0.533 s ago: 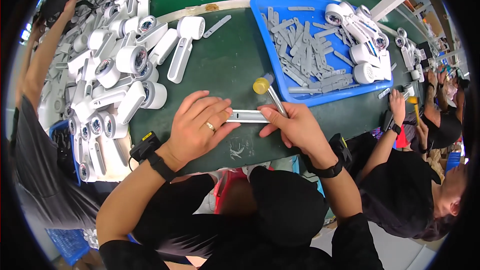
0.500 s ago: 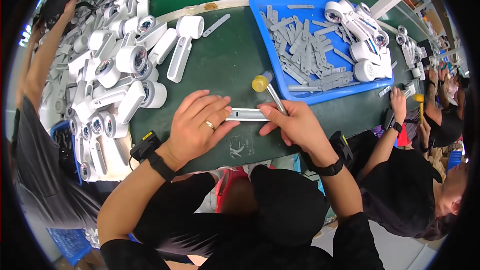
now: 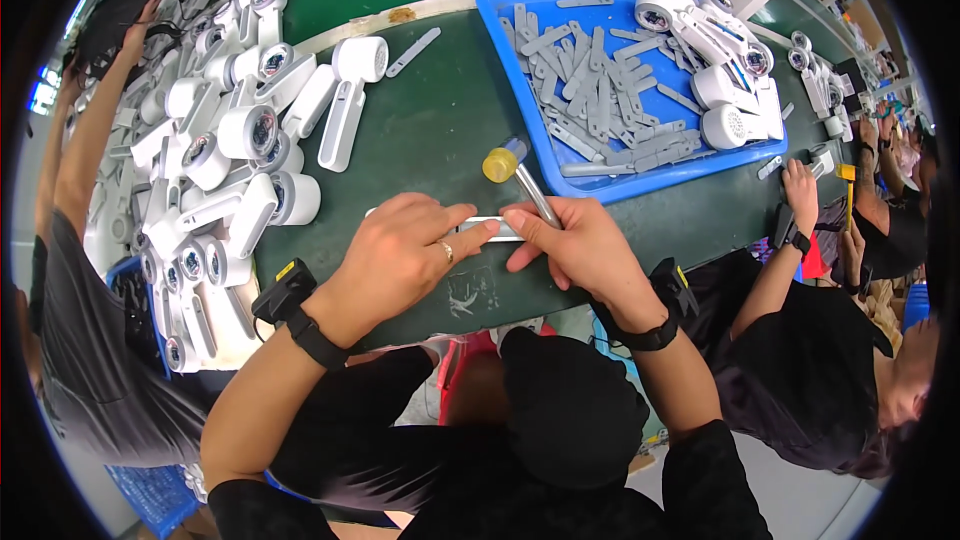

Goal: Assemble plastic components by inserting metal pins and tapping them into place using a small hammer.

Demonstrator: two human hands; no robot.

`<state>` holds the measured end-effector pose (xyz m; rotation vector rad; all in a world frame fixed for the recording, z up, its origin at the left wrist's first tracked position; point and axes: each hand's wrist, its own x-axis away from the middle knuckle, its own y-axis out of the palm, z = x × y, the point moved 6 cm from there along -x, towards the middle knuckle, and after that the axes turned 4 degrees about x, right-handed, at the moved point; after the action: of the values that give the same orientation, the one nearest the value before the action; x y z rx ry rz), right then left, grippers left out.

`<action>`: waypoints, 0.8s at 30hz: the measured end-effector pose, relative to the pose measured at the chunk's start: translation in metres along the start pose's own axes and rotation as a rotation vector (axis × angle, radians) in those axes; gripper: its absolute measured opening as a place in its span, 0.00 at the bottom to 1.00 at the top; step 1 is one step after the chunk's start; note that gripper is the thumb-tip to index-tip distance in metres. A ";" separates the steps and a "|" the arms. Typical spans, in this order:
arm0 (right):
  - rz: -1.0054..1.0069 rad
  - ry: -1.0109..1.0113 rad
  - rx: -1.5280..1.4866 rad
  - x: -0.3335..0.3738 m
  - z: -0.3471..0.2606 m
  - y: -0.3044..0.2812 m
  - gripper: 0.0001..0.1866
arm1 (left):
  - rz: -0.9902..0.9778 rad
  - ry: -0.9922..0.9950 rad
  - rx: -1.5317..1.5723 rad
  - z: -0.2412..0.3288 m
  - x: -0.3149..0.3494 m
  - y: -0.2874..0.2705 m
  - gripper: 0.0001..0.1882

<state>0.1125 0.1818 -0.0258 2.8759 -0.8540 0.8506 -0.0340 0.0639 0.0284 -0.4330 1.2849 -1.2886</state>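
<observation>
A white handle-shaped piece with a grey strip point(image 3: 508, 234) lies crosswise on the green table in front of me. My left hand point(image 3: 395, 245) curls over its left part, and the fingertips press on the strip. Most of the piece is hidden beneath that hand. At the right end, my right hand point(image 3: 590, 250) pinches the piece with thumb and fingers. The same hand grips a small mallet point(image 3: 537, 197) with a metal handle, its yellow head point(image 3: 499, 165) pointing away from me above the table.
A blue tray point(image 3: 545, 155) at the far right holds many grey strips and several white round-headed devices. More such devices point(image 3: 245, 130) are heaped at left. A loose strip point(image 3: 413, 51) lies beyond my hands. Co-workers sit at right and stand at left.
My left hand has slid over the piece, its fingers now bent and pressing on the strip near my right thumb. The mallet stays in my right hand. The whole view has shifted slightly.
</observation>
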 end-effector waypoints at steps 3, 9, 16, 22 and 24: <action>0.016 0.007 0.000 0.000 -0.005 0.000 0.20 | 0.011 0.048 -0.093 0.004 -0.002 -0.004 0.17; 0.181 -0.160 0.032 0.031 -0.016 -0.018 0.18 | 0.045 0.046 -0.083 0.007 -0.001 0.000 0.17; 0.623 -0.469 0.730 0.099 -0.014 -0.031 0.15 | 0.098 0.075 -0.073 0.005 -0.002 -0.002 0.14; 0.761 -0.634 0.857 0.104 -0.017 -0.011 0.10 | 0.065 0.046 -0.063 0.004 -0.003 0.001 0.14; 0.695 -0.579 0.919 0.093 -0.014 -0.007 0.11 | 0.070 0.048 -0.067 0.004 -0.001 0.000 0.13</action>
<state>0.1747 0.1441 0.0342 3.7383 -2.0774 0.4637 -0.0300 0.0635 0.0303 -0.4031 1.3747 -1.2059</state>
